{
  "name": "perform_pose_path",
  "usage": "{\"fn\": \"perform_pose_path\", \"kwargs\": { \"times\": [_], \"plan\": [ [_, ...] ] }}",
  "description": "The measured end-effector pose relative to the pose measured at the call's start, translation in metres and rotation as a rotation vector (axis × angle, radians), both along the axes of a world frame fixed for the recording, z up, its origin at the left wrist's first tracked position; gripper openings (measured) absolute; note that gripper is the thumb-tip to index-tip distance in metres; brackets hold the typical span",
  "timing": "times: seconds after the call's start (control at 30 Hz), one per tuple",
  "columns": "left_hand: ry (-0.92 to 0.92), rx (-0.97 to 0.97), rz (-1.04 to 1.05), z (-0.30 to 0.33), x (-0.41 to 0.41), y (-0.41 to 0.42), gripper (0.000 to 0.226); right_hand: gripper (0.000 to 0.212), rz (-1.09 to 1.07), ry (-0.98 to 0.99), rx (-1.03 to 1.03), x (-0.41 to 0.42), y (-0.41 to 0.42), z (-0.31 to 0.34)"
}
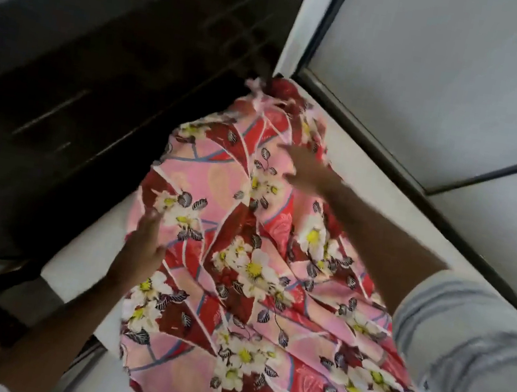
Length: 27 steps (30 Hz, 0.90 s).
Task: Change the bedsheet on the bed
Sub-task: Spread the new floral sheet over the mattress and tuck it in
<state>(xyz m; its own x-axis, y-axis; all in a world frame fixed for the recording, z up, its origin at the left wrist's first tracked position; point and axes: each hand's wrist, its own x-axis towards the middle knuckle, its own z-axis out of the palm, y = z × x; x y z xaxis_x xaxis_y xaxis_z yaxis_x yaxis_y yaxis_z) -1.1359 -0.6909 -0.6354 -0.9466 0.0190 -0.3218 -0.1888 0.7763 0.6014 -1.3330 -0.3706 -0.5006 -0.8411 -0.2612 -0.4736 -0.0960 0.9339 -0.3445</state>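
One crumpled floral bedsheet [250, 262], soft folds

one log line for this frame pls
stage: spreading floral bedsheet on white mattress | left hand: open, at sheet's left edge | right hand: open, on sheet, blurred | coverage: partial

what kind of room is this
Most likely a bedroom. A floral bedsheet lies crumpled over a bare white mattress, with dark wooden furniture beside it and what look like frosted sliding panels along the far side.
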Motion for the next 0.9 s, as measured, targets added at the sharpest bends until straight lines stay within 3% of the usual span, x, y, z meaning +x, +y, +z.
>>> {"fn": "perform_pose_path", "kwargs": {
  "times": [0.13,0.2,0.37,0.53,0.67,0.8,0.9],
  "plan": [
    [-0.032,0.006,-0.523,-0.013,0.045,0.063,0.059,0.06,-0.163,-0.387,-0.006,0.172,0.068,-0.06],
    [-0.078,0.009,-0.697,-0.02,0.068,0.101,0.054,0.053,-0.222,-0.457,0.085,0.268,0.117,-0.082],
    [-0.13,-0.008,-1.006,-0.031,0.112,0.189,0.047,0.061,-0.58,-0.557,0.19,0.463,0.219,-0.097],
    [-0.132,-0.088,-1.169,-0.034,0.145,0.284,0.053,0.07,-0.947,-0.326,0.197,0.562,0.288,-0.109],
    [-0.087,-0.149,-1.24,-0.041,0.194,0.361,0.06,0.07,-1.155,-0.142,0.215,0.614,0.34,-0.155],
    [0.125,-0.197,-1.262,-0.057,0.256,0.432,0.075,0.084,-1.365,-0.038,0.107,0.655,0.378,-0.2],
    [0.162,-0.251,-1.241,-0.075,0.288,0.479,0.086,0.064,-1.386,0.124,-0.001,0.686,0.412,-0.226]
  ]
}}
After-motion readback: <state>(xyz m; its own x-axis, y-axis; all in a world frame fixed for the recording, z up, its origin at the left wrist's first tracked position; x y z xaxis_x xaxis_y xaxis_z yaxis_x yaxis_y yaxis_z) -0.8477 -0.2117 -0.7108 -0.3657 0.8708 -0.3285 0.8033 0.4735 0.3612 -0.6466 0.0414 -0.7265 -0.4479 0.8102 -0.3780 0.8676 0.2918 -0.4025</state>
